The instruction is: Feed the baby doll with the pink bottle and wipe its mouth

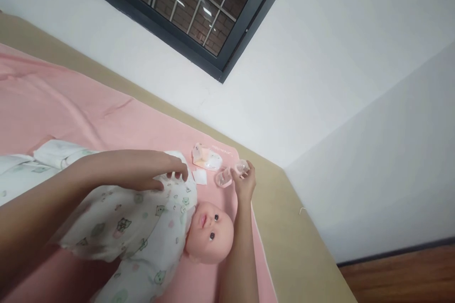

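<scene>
A baby doll in white clothes with printed animals lies on its back, its head toward the right. My left hand rests over the doll's chest, thumb apart from the loosely bent fingers, and I see nothing in it. Beyond the doll's head, my right hand has its fingers closed round a small clear rounded plastic piece. Beside that hand, a clear pinkish plastic case lies on the cloth. A small white square and a crumpled printed packet are just left of it.
A pink cloth covers much of the beige tabletop. Behind the table rises a white wall with a dark-framed window and bars. Brown wooden floor shows at lower right.
</scene>
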